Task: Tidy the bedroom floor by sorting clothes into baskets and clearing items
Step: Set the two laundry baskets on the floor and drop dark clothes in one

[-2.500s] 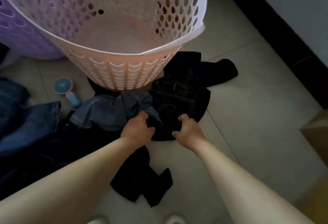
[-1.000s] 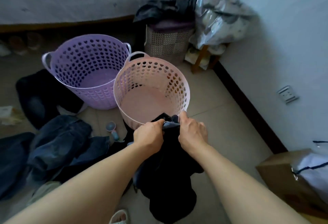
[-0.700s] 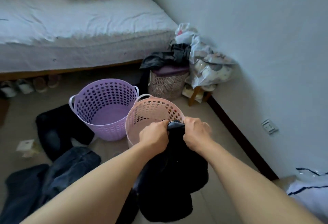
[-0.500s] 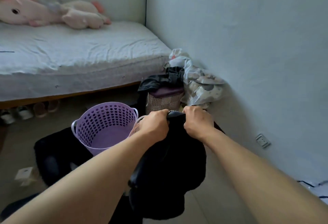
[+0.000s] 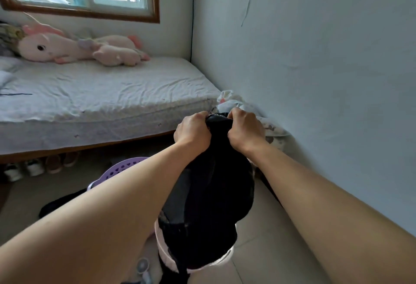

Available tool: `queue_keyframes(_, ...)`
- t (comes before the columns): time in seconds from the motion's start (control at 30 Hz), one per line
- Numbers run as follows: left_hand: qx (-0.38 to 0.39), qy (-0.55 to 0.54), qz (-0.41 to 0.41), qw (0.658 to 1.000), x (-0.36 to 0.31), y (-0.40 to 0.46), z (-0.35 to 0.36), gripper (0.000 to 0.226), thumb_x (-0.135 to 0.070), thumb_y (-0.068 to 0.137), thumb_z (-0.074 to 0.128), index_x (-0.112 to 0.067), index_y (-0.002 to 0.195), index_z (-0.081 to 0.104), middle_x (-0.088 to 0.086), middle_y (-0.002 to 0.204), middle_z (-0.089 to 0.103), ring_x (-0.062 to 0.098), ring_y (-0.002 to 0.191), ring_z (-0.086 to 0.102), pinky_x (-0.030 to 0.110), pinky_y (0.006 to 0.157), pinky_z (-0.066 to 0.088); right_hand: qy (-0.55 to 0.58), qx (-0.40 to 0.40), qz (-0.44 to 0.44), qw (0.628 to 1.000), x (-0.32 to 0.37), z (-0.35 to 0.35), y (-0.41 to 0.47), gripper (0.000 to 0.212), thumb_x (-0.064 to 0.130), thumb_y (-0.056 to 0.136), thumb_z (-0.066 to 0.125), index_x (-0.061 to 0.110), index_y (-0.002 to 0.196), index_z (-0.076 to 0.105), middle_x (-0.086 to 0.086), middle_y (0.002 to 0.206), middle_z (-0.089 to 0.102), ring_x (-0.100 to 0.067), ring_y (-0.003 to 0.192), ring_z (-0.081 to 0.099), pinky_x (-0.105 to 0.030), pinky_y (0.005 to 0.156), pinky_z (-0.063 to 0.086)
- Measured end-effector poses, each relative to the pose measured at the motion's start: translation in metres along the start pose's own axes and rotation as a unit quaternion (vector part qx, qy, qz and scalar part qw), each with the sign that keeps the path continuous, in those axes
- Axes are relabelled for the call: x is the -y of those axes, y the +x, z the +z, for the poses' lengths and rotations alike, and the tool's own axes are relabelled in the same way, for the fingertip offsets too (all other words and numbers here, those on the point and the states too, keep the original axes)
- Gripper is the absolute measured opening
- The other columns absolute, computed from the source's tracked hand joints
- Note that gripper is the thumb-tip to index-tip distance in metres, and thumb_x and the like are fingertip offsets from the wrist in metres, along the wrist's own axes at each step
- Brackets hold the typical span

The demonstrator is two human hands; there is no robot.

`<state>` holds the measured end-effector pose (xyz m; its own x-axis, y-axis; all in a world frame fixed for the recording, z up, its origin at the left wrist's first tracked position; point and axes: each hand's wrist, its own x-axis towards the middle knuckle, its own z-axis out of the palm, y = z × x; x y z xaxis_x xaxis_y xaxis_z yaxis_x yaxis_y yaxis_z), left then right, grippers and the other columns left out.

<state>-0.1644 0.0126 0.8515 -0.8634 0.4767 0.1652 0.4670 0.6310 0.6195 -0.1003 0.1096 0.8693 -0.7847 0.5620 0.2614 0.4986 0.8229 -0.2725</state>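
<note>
Black garment [image 5: 209, 198]: dark clothing held up in the air in front of the person, hanging down from its top edge between the two forearms; its lower part hangs over the pink basket.
Left hand [image 5: 193, 134]: fingers curled tight round the left side of the garment's bunched top edge.
Right hand [image 5: 244, 131]: fingers curled round the right side of the same edge, just beside the left hand; the cloth between them is gathered into a thick fold.
Pink basket [image 5: 167, 254]: only part of the rim shows, below the hanging cloth and mostly hidden by it.
Purple basket [image 5: 122, 167]: perforated rim visible behind the left forearm, farther back toward the bed [image 5: 101, 94].
Floor [image 5: 270, 238]: pale tiles; another dark garment [image 5: 60, 205] lies on them at left.
Handling: soft and limp, with no stiffness, so it takes its shape from the grip alone. It looks fairly thick and bulky, so probably moderately heavy for cloth, but not fragile or slippery.
Where to hold: the gathered top edge, as now, seems a sound hold; a two-handed grip keeps the bulk together.
Step in hand: likely lowering the garment into the pink basket, where trailing ends could catch on the rim.
</note>
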Motion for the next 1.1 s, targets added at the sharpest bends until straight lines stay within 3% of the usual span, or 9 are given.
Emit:
queue_keyframes(0.1,-0.008,0.006,-0.025,1.0,0.007,0.016,0.018,0.021,-0.008,0.087,0.046,-0.026,0.086,0.056,0.009,0.098,0.065,0.033,0.093,0.059,0.032,0.067,0.038,0.023,0.029,-0.009,0.999,-0.01,0.02,0.018,0.032,0.003,0.085,0.045,0.009,0.115,0.053,-0.014,0.113,0.062,-0.033,0.105,0.059,-0.034,0.081,0.045)
queue_keyframes(0.23,0.009,0.009,-0.056,0.998,0.036,0.03,0.055,0.02,-0.01,0.086,0.048,-0.023,0.095,0.061,0.013,0.1,0.066,0.036,0.096,0.059,0.031,0.069,0.037,0.059,0.075,-0.013,0.995,-0.024,0.066,0.033,0.03,0.001,0.084,0.045,0.009,0.112,0.053,-0.014,0.11,0.062,-0.033,0.102,0.059,-0.032,0.079,0.044)
queue_keyframes(0.4,0.115,0.015,-0.145,0.983,0.093,0.019,0.102,0.027,-0.022,0.092,0.05,-0.027,0.117,0.056,0.006,0.113,0.064,0.028,0.104,0.058,0.038,0.087,0.048,0.108,0.237,-0.025,0.965,-0.045,0.145,0.027,0.037,0.011,0.092,0.047,0.008,0.129,0.043,-0.017,0.125,0.054,-0.031,0.116,0.05,-0.032,0.093,0.039)
queue_keyframes(0.53,0.18,0.035,-0.196,0.963,0.13,-0.009,0.118,0.024,-0.022,0.09,0.05,-0.021,0.112,0.06,0.007,0.113,0.064,0.028,0.1,0.06,0.041,0.089,0.051,0.084,0.317,-0.016,0.945,-0.049,0.195,0.002,0.041,0.016,0.093,0.047,0.006,0.132,0.039,-0.019,0.131,0.049,-0.032,0.12,0.047,-0.032,0.094,0.038)
queue_keyframes(0.73,0.203,0.015,-0.244,0.948,0.153,-0.051,0.116,0.032,-0.027,0.082,0.066,-0.016,0.112,0.064,0.005,0.11,0.067,0.023,0.097,0.064,0.038,0.087,0.053,0.059,0.34,-0.044,0.937,-0.037,0.211,-0.029,0.047,0.011,0.088,0.051,0.005,0.134,0.042,-0.017,0.134,0.049,-0.03,0.122,0.047,-0.028,0.093,0.04)
queue_keyframes(0.9,0.193,0.015,-0.261,0.946,0.164,-0.078,0.11,0.023,-0.025,0.088,0.058,-0.016,0.108,0.065,0.005,0.107,0.067,0.022,0.094,0.064,0.036,0.083,0.054,0.044,0.374,-0.059,0.924,-0.025,0.216,-0.054,0.051,0.023,0.09,0.055,0.007,0.136,0.04,-0.014,0.137,0.047,-0.027,0.126,0.045,-0.031,0.099,0.037)
queue_keyframes(1.1,0.167,0.009,-0.289,0.943,0.189,-0.117,0.09,0.019,-0.025,0.086,0.059,-0.021,0.104,0.062,0.001,0.103,0.067,0.021,0.095,0.061,0.031,0.079,0.05,0.051,0.395,-0.096,0.912,0.006,0.226,-0.085,0.05,0.024,0.088,0.057,0.007,0.132,0.041,-0.016,0.133,0.049,-0.029,0.124,0.046,-0.034,0.099,0.038)
